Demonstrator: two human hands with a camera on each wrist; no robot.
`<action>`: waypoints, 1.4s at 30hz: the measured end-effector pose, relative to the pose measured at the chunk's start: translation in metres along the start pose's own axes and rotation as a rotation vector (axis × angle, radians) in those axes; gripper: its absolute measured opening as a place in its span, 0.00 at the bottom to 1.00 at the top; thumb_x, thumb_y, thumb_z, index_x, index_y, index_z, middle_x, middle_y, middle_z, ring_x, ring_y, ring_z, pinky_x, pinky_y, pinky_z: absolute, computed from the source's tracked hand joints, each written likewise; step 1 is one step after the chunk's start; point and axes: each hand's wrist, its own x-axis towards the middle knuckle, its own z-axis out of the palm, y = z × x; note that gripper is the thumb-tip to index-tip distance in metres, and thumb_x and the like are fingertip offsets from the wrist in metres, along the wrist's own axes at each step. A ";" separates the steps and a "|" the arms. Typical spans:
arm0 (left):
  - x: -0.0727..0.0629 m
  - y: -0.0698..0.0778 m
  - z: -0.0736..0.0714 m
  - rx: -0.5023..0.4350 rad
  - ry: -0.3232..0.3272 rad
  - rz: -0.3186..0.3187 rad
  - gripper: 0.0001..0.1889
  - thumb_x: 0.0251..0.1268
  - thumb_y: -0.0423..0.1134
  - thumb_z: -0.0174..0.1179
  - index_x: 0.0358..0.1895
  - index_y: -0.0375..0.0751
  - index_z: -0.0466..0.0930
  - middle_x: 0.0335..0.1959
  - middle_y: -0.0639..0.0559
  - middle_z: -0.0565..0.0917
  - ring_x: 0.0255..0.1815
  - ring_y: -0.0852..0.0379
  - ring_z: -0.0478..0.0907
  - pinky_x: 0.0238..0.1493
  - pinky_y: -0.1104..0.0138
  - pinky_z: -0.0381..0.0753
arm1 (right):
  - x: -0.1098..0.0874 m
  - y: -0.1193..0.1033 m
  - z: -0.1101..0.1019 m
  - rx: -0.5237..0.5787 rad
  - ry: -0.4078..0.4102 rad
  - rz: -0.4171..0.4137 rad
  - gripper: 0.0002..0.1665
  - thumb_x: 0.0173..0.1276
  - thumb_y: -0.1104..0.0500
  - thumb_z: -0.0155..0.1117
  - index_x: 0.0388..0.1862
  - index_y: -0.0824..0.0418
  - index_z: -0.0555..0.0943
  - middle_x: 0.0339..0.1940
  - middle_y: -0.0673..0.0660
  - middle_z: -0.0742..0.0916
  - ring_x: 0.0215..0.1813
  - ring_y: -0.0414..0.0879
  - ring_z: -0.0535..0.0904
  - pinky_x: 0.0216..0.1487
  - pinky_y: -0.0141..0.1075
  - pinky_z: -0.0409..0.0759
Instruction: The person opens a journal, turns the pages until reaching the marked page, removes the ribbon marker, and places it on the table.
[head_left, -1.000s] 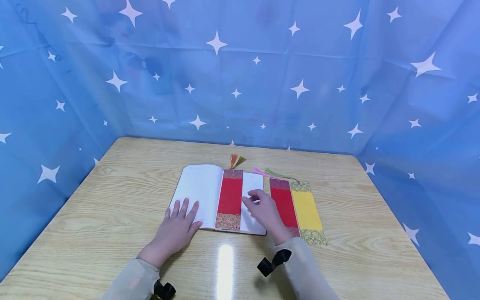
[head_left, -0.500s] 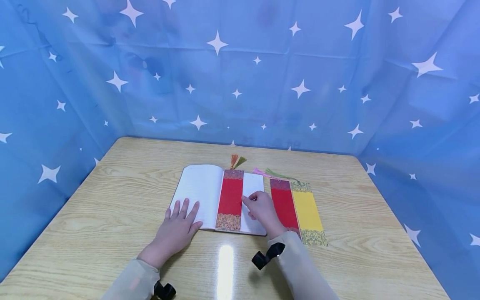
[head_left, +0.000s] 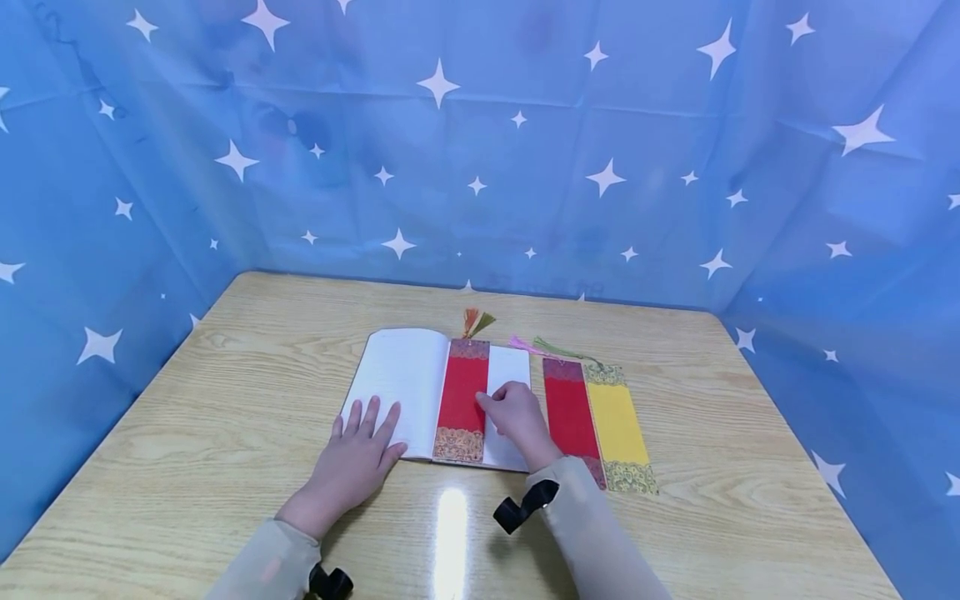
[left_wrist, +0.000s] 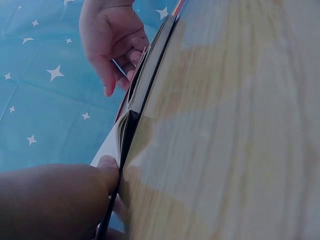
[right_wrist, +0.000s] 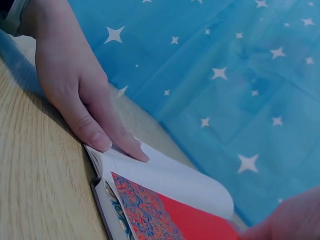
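Note:
An open notebook [head_left: 405,375] lies on the table with a red bookmark [head_left: 461,396] along its right page, beside the fold. An orange tassel [head_left: 470,322] and an olive-green tassel [head_left: 483,323] stick out past the notebook's far edge. Spread flat, my left hand [head_left: 351,467] presses the lower part of the left page. My right hand [head_left: 517,418] is over the right page, fingers loosely bent, with fingertips at the bookmark's right edge. In the left wrist view its thumb stands apart from the fingers. The right wrist view shows a blue-and-cream patterned strip [right_wrist: 119,210] under the bookmark's near end.
Right of the notebook lie a second red bookmark [head_left: 572,417] and a yellow bookmark [head_left: 618,421], side by side. Their pink tassel [head_left: 525,345] and green tassel [head_left: 562,350] reach away from me. A blue star-printed curtain [head_left: 480,150] hangs behind the wooden table [head_left: 247,400].
My right hand has moved slightly left, its fingertips now overlapping the red bookmark's right edge. The left hand stays on the page, and the bookmarks lie as before.

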 end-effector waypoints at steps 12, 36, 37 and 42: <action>0.000 0.000 -0.002 0.006 -0.005 0.008 0.31 0.71 0.54 0.45 0.71 0.40 0.58 0.69 0.32 0.57 0.69 0.31 0.47 0.62 0.38 0.50 | 0.001 -0.005 0.004 0.001 -0.008 -0.021 0.12 0.60 0.55 0.67 0.31 0.62 0.76 0.25 0.56 0.79 0.23 0.47 0.75 0.24 0.35 0.73; 0.000 0.001 -0.002 0.007 -0.017 0.005 0.31 0.72 0.54 0.43 0.71 0.41 0.57 0.69 0.32 0.56 0.69 0.31 0.47 0.63 0.38 0.49 | 0.000 0.004 -0.002 0.509 -0.027 0.050 0.11 0.63 0.63 0.62 0.41 0.67 0.75 0.32 0.61 0.81 0.25 0.48 0.78 0.26 0.35 0.79; 0.000 0.001 -0.002 0.006 -0.019 0.003 0.31 0.72 0.54 0.43 0.71 0.41 0.57 0.70 0.32 0.55 0.69 0.31 0.46 0.63 0.38 0.49 | -0.001 0.004 -0.003 0.514 -0.027 0.048 0.11 0.63 0.62 0.62 0.42 0.67 0.75 0.32 0.61 0.81 0.25 0.48 0.78 0.26 0.35 0.78; 0.000 0.000 -0.001 0.013 -0.019 -0.002 0.31 0.72 0.54 0.43 0.71 0.41 0.57 0.70 0.33 0.55 0.70 0.31 0.46 0.63 0.38 0.48 | -0.001 0.005 -0.007 0.549 -0.049 0.040 0.11 0.64 0.61 0.62 0.43 0.66 0.76 0.32 0.60 0.80 0.24 0.47 0.76 0.25 0.34 0.77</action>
